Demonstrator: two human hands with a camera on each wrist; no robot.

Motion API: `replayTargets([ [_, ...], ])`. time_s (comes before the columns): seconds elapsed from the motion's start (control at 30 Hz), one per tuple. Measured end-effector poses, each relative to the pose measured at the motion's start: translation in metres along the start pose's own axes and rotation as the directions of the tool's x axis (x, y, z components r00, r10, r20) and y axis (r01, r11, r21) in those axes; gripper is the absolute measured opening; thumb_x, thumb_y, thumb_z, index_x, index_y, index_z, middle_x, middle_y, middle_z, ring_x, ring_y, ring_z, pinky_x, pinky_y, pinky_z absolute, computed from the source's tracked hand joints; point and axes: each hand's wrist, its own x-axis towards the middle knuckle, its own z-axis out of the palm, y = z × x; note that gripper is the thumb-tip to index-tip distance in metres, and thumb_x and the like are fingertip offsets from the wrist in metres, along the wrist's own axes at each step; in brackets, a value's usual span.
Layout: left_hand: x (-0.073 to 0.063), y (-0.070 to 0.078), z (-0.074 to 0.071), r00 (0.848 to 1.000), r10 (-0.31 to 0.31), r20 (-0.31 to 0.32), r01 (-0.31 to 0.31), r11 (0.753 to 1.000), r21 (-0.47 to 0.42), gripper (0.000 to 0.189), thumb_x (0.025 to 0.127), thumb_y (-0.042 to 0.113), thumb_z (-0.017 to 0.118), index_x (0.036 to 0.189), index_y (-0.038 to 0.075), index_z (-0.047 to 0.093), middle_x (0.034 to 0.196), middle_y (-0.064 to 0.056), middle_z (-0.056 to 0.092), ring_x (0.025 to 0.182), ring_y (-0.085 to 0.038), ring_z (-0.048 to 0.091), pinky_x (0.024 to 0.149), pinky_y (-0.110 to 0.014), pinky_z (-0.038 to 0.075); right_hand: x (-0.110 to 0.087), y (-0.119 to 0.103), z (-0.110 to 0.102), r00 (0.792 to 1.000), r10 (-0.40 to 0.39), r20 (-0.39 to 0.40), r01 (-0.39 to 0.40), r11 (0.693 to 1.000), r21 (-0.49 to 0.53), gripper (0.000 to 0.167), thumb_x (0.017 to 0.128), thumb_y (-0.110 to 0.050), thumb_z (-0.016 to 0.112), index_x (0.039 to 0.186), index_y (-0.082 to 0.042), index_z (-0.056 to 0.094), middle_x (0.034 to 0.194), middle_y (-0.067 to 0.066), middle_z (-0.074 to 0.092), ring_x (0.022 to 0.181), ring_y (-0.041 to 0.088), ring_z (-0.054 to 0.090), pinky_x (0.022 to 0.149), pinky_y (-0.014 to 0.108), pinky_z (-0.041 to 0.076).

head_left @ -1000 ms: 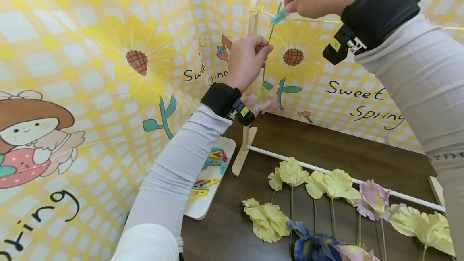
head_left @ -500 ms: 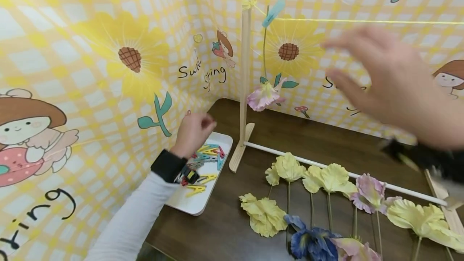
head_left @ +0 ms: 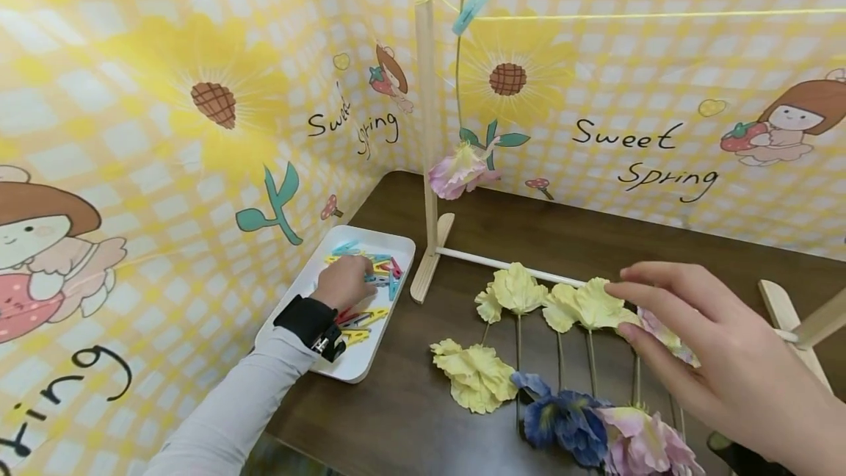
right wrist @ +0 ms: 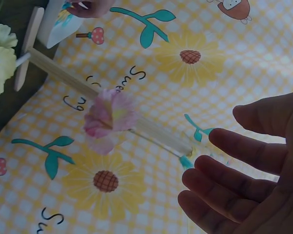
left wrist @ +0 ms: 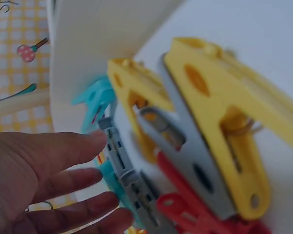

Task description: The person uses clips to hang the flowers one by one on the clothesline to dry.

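My left hand (head_left: 344, 283) is down in a white tray (head_left: 362, 362) of coloured clothespins. In the left wrist view its fingers are extended, with the thumb tip by a grey clothespin (left wrist: 118, 146); a large yellow clothespin (left wrist: 215, 126) lies nearer the camera. My right hand (head_left: 714, 347) hovers over the row of artificial flowers, fingers spread and holding nothing, hiding some blooms. A pink flower (head_left: 456, 170) hangs head down by its stem from the yellow string (head_left: 628, 15), clipped with a light blue clothespin (head_left: 473, 7).
A wooden post (head_left: 428, 123) holds the string's left end, and a white rod (head_left: 476, 258) joins its foot to another wooden stand (head_left: 793, 336). Yellow flowers (head_left: 476, 379), a blue flower (head_left: 562, 421) and pink ones (head_left: 648, 446) lie on the dark table. Checked cloth walls surround it.
Both hands let go of the stem and the blue clothespin, leaving the pink flower hanging. My left hand went down into the tray; my right hand came back and down over the flowers.
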Motion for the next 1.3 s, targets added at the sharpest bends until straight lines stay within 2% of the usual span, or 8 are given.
replayTargets([
  [0.37, 0.005, -0.013, 0.02, 0.999, -0.01, 0.04, 0.007, 0.997, 0.083, 0.012, 0.084, 0.008, 0.072, 0.089, 0.002, 0.063, 0.074, -0.007, 0.058, 0.067, -0.023, 0.055, 0.056, -0.04, 0.045, -0.012, -0.009, -0.007, 0.997, 0.078, -0.006, -0.078, 0.994, -0.078, 0.048, 0.103, -0.044, 0.042, 0.1, -0.006, 0.072, 0.105, 0.009, 0.063, 0.092, 0.014, 0.057, 0.079, 0.01, 0.04],
  [0.57, 0.007, -0.018, 0.018, 0.998, 0.063, 0.0, -0.063, 0.99, 0.128, 0.007, 0.086, 0.006, 0.069, 0.081, 0.004, 0.065, 0.074, -0.008, 0.059, 0.07, -0.023, 0.056, 0.055, -0.039, 0.046, -0.015, -0.004, -0.009, 0.996, 0.088, -0.004, -0.089, 0.993, -0.075, 0.047, 0.103, -0.042, 0.043, 0.105, -0.006, 0.073, 0.106, 0.007, 0.064, 0.094, 0.008, 0.057, 0.064, 0.012, 0.044],
  [0.7, 0.006, -0.019, 0.018, 0.993, 0.116, -0.027, -0.111, 0.983, 0.145, 0.009, 0.087, 0.005, 0.067, 0.078, 0.006, 0.066, 0.073, -0.006, 0.054, 0.067, -0.02, 0.051, 0.051, -0.037, 0.042, -0.016, -0.003, -0.01, 0.995, 0.095, -0.02, -0.096, 0.993, -0.065, 0.047, 0.103, -0.041, 0.044, 0.104, -0.004, 0.073, 0.106, 0.009, 0.064, 0.095, 0.01, 0.057, 0.073, 0.01, 0.042],
  [0.93, -0.001, -0.021, 0.008, 0.989, 0.137, -0.054, -0.13, 0.986, 0.104, 0.014, 0.087, 0.009, 0.069, 0.076, 0.008, 0.061, 0.07, -0.004, 0.052, 0.064, -0.019, 0.05, 0.052, -0.035, 0.041, -0.022, -0.004, -0.011, 0.992, 0.127, -0.017, -0.128, 0.988, -0.085, 0.047, 0.103, -0.043, 0.044, 0.102, -0.005, 0.073, 0.105, 0.009, 0.064, 0.091, 0.011, 0.056, 0.074, 0.011, 0.038],
  [1.07, -0.009, -0.011, -0.012, 0.985, 0.148, -0.089, -0.151, 0.988, -0.025, 0.013, 0.09, 0.008, 0.066, 0.077, 0.008, 0.063, 0.069, -0.002, 0.055, 0.063, -0.017, 0.05, 0.055, -0.034, 0.04, -0.024, -0.001, -0.01, 0.99, 0.137, -0.016, -0.138, 0.986, -0.099, 0.047, 0.103, -0.044, 0.044, 0.103, -0.007, 0.073, 0.105, 0.007, 0.065, 0.089, 0.011, 0.059, 0.072, 0.012, 0.042],
  [1.13, -0.015, 0.005, -0.025, 0.974, 0.183, -0.133, -0.204, 0.964, -0.17, 0.011, 0.092, 0.008, 0.066, 0.08, 0.007, 0.065, 0.071, -0.001, 0.058, 0.064, -0.016, 0.052, 0.059, -0.033, 0.041, -0.025, 0.0, -0.007, 0.989, 0.148, -0.017, -0.149, 0.985, -0.09, 0.047, 0.103, -0.045, 0.043, 0.103, -0.007, 0.073, 0.105, 0.006, 0.065, 0.089, 0.011, 0.06, 0.069, 0.013, 0.044],
  [1.2, -0.023, 0.029, -0.038, 0.952, 0.243, -0.185, -0.293, 0.896, -0.335, 0.008, 0.093, 0.01, 0.066, 0.086, 0.007, 0.068, 0.077, 0.0, 0.063, 0.068, -0.015, 0.056, 0.064, -0.033, 0.044, -0.024, 0.0, -0.002, 0.988, 0.154, -0.015, -0.154, 0.986, -0.06, 0.047, 0.103, -0.044, 0.044, 0.104, -0.008, 0.072, 0.106, 0.005, 0.065, 0.087, 0.01, 0.06, 0.062, 0.014, 0.044],
  [1.3, -0.042, 0.08, -0.056, 0.897, 0.359, -0.258, -0.441, 0.688, -0.576, 0.004, 0.092, 0.009, 0.068, 0.094, 0.006, 0.07, 0.086, 0.0, 0.067, 0.074, -0.015, 0.059, 0.066, -0.032, 0.047, -0.021, -0.003, 0.011, 0.98, 0.193, 0.037, -0.194, 0.981, 0.023, 0.037, 0.102, -0.038, 0.05, 0.114, -0.008, 0.068, 0.111, 0.003, 0.064, 0.087, 0.01, 0.059, 0.061, 0.016, 0.043],
])
